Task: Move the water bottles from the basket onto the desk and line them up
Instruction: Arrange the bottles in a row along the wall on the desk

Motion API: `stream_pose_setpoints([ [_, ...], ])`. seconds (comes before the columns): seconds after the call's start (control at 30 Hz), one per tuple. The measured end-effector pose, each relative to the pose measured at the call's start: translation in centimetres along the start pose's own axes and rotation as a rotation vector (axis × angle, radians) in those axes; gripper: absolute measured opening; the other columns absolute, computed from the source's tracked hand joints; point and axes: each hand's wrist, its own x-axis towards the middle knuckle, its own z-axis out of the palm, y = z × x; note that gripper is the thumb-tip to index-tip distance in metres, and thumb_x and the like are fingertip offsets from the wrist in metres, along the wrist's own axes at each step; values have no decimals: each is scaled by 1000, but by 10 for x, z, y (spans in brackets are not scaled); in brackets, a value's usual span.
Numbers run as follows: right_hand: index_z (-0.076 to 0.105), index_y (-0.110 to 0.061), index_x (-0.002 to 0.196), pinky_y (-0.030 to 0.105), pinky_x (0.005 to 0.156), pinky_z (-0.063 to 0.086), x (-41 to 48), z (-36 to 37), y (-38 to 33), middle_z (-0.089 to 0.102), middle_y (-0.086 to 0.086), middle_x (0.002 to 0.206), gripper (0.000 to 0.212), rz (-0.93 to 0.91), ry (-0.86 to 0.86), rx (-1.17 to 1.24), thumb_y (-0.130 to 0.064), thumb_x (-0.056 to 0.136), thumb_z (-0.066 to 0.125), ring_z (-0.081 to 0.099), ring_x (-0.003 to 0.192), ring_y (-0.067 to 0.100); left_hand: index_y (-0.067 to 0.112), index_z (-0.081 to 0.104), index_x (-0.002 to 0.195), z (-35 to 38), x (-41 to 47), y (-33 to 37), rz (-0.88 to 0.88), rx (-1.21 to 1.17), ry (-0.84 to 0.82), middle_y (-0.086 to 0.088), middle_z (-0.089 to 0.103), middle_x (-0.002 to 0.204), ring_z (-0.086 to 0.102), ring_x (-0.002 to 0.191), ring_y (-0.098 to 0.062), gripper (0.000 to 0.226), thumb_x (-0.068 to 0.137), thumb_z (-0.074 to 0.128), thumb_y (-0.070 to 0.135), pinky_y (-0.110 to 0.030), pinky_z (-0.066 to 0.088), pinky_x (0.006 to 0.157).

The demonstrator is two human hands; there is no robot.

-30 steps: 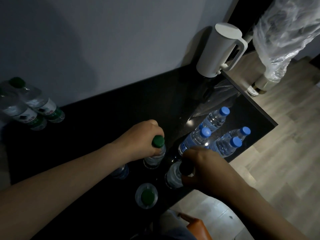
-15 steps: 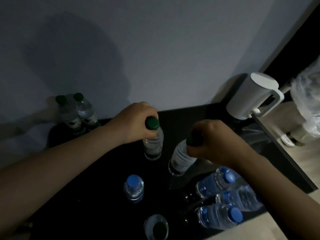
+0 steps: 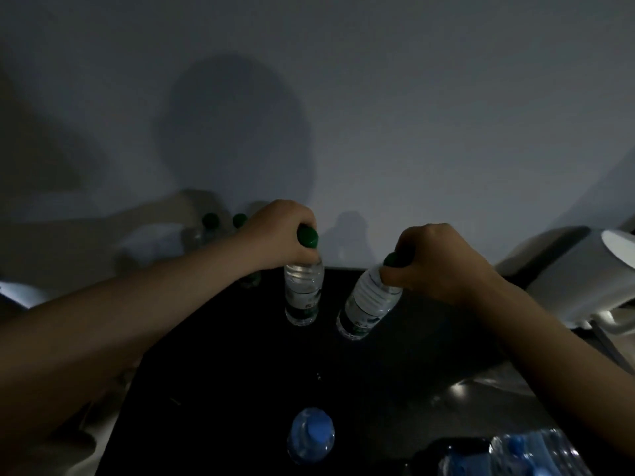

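Observation:
My left hand (image 3: 275, 235) grips the neck of a green-capped water bottle (image 3: 303, 293) that hangs upright over the black desk (image 3: 240, 372). My right hand (image 3: 436, 262) holds a second green-capped bottle (image 3: 366, 304) by its neck, tilted with its base toward the left. Both bottles are near the back of the desk, side by side and apart. Two more green-capped bottles (image 3: 223, 231) stand against the wall at the back left, partly hidden by my left forearm. A blue-capped bottle (image 3: 311, 436) stands at the front middle.
A white kettle (image 3: 584, 280) stands at the desk's right edge. Several blue-capped bottles (image 3: 525, 455) lie at the lower right corner, blurred. The grey wall (image 3: 343, 115) rises right behind the desk. The scene is dim.
Both hands have carried their green-capped bottles farther back toward the wall. The camera has tilted upward, so the front bottles have dropped to the frame's lower edge.

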Motion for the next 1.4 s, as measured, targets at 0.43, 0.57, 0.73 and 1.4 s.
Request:
stream_pose_setpoints([
  [0.43, 67, -2, 80, 45, 66, 57, 75, 34, -16, 68, 16, 76, 32, -24, -52, -14, -31, 70, 76, 65, 71, 26, 23, 58, 78, 11, 67, -90, 29, 89, -116, -3, 55, 93, 57, 86, -23, 22, 64, 75, 20, -36, 50, 77],
  [0.57, 67, -3, 79, 45, 65, 57, 93, 46, -13, 68, 15, 75, 31, -16, -61, -16, -31, 68, 76, 66, 71, 25, 22, 55, 75, 17, 85, -108, 68, 104, -170, 0, 50, 88, 55, 83, -22, 25, 64, 76, 16, -36, 50, 76],
  [0.73, 67, -9, 81, 41, 67, 58, 110, 60, -10, 66, 7, 78, 26, 16, -92, -25, -31, 69, 76, 63, 71, 18, 10, 63, 88, 30, 101, -128, 103, 107, -227, -1, 51, 90, 54, 84, -22, 26, 65, 75, 12, -32, 47, 75],
  [1.4, 68, -8, 87, 38, 71, 58, 135, 101, -4, 68, 7, 82, 25, -6, -184, -12, -26, 72, 76, 65, 75, 19, 10, 66, 94, 49, 109, -156, 106, 126, -332, 0, 50, 92, 55, 91, -25, 28, 68, 75, 13, -38, 49, 81],
])
